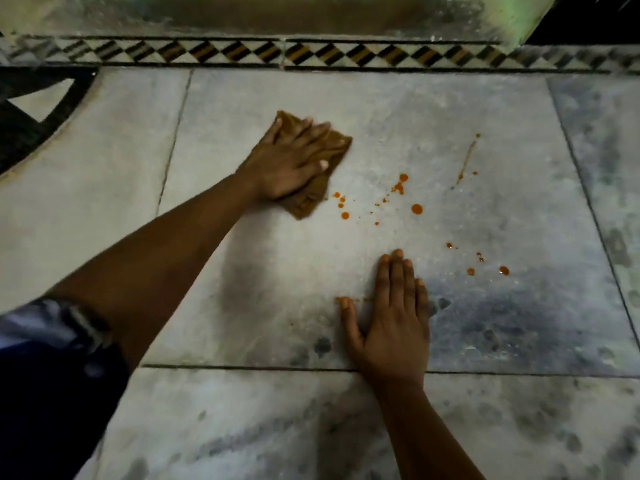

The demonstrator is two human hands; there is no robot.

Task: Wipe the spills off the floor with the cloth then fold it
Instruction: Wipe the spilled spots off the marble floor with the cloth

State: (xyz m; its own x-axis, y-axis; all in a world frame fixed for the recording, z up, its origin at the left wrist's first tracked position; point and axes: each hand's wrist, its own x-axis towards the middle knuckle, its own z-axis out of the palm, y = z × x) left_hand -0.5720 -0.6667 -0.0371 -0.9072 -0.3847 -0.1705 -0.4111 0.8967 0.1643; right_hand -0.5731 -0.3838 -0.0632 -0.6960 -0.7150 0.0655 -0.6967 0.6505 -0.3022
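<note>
A brown cloth lies bunched on the grey marble floor. My left hand presses flat on top of it with straight fingers. Orange-red spill drops are scattered to the right of the cloth, with a thin streak further right and a few more drops near my right hand. My right hand rests flat on the floor with its fingers straight, holding nothing. A small orange smear sits beside its thumb.
A tile border with black, white and brown diamonds runs along the far edge below a wall. A dark curved inlay is at the left. Dark floor joints cross the slabs. My clothed knee is at the lower left.
</note>
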